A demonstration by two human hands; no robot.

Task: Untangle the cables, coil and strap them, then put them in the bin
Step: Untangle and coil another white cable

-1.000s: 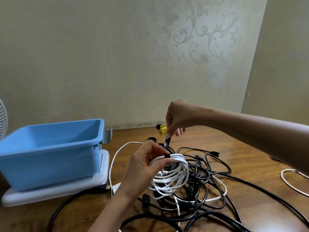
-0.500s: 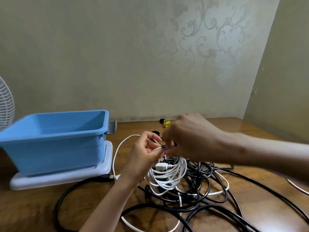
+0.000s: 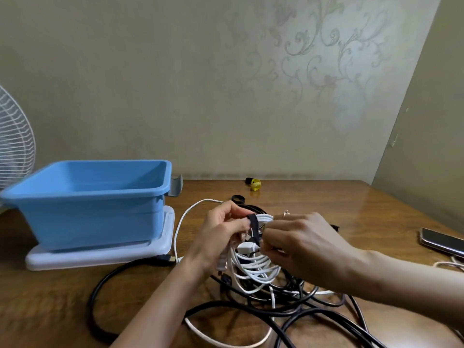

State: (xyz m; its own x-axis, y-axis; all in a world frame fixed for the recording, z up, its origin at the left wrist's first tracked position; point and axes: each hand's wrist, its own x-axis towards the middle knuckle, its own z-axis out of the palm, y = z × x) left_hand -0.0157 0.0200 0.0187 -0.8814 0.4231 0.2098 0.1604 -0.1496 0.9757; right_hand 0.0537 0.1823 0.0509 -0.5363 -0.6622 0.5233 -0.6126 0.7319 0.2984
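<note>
wooden table (image 3: 313, 197), left hand (image 3: 221, 234) gripping white coil (image 3: 253, 264), right hand (image 3: 298, 244) pinching black strap (image 3: 253, 226)

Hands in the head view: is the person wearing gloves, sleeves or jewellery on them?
The left hand and right hand are both bare: no gloves, no sleeves in view along either forearm, no watch or wristband. The only thing worn is a thin ring on a finger of the right hand.
</note>
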